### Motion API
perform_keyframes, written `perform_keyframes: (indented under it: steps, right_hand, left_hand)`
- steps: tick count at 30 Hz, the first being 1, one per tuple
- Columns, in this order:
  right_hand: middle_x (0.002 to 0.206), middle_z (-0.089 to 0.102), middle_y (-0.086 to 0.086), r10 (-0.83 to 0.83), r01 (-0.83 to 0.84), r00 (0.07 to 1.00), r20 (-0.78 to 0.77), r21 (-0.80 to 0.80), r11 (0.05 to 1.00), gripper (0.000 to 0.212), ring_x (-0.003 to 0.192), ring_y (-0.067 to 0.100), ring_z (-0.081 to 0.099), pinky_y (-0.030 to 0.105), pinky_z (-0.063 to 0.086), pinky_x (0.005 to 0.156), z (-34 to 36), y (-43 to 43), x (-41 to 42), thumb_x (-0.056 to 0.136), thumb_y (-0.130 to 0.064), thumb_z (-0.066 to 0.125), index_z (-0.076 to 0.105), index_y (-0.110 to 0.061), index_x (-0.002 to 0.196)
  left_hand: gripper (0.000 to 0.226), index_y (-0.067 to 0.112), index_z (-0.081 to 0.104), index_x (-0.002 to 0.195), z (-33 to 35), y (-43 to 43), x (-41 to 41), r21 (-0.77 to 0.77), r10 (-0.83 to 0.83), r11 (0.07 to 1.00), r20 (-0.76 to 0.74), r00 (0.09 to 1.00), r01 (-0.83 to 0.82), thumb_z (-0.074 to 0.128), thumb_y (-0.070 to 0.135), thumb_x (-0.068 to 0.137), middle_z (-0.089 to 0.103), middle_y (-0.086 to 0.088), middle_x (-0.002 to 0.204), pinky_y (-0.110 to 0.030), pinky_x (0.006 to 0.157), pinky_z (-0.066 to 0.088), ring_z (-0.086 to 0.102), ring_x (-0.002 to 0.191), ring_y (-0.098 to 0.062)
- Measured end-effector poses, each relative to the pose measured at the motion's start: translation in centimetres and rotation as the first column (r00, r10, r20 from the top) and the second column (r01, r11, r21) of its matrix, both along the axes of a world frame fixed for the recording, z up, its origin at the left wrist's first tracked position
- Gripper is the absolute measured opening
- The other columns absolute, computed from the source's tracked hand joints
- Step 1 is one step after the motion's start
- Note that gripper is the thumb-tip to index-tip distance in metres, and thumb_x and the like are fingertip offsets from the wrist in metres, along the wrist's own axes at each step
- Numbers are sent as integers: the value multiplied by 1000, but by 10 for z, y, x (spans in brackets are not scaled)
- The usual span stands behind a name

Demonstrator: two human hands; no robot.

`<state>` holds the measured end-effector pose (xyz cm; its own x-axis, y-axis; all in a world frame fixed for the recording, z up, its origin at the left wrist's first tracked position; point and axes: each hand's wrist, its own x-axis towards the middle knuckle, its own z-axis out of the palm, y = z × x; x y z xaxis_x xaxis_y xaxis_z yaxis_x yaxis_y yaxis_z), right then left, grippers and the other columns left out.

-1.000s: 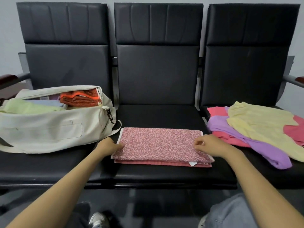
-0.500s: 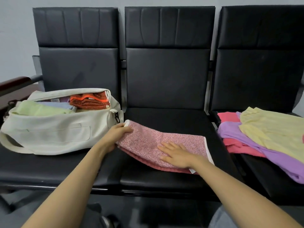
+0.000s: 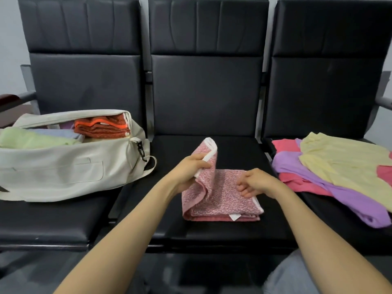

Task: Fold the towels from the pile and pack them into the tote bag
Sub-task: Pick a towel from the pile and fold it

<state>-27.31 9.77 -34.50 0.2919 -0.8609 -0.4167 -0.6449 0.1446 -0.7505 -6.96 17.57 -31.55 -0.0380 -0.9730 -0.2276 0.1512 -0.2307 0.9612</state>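
On the middle seat [image 3: 212, 230], the left hand [image 3: 187, 174] grips the pink towel [image 3: 220, 198], edge raised. The right hand [image 3: 256, 183] rests loosely curled on it.

This looks like a public waiting area, such as a lobby or corridor, not a home. Three identical black padded seats stand joined in one row: the left seat [image 3: 84, 88], the middle seat [image 3: 207, 92] and the right seat [image 3: 326, 92], each with a tall, stitched, leather-like backrest. A grey metal bracket [image 3: 149, 77] links the backs. A metal armrest [image 3: 12, 98] with a dark red-brown cap closes the row at the left. Behind is a plain pale grey wall [image 3: 8, 39], and a dark floor [image 3: 25, 279] lies below. A tote bag [image 3: 63, 170] and a pile of towels [image 3: 339, 166] lie directly on the cushions.
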Motion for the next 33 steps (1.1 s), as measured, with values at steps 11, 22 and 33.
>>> perform_keyframes:
  steps: [11,22,33]
  right_hand:
    - [92,64,19,-209,156,946,249,215,964,39,84,29,66,36,56,73,-2,5,-20,104,-33,37,56,2,107]
    - [94,68,10,-104,91,986,130,104,990,12,83,18,65,34,53,78,-7,1,-18,93,2,53,61,-7,94]
    - [119,61,15,-46,4,954,-296,-140,990,53,96,24,63,27,47,64,-20,5,-13,83,-19,72,48,3,126]
  left_hand:
    - [23,19,58,94,-36,-19,-80,-46,-89,993,310,946,109,50,-2,91,59,-7,85,-27,68,44,52,73,-16]
    - [43,9,46,136,-32,-19,-55,-106,51,994,721,691,37,54,9,94,57,-7,122,-32,97,45,55,110,-22]
    - [64,24,-8,152,-76,3,-19,147,-181,964,973,142,223,11,54,100,-18,2,159,-50,115,-12,-21,145,-20]
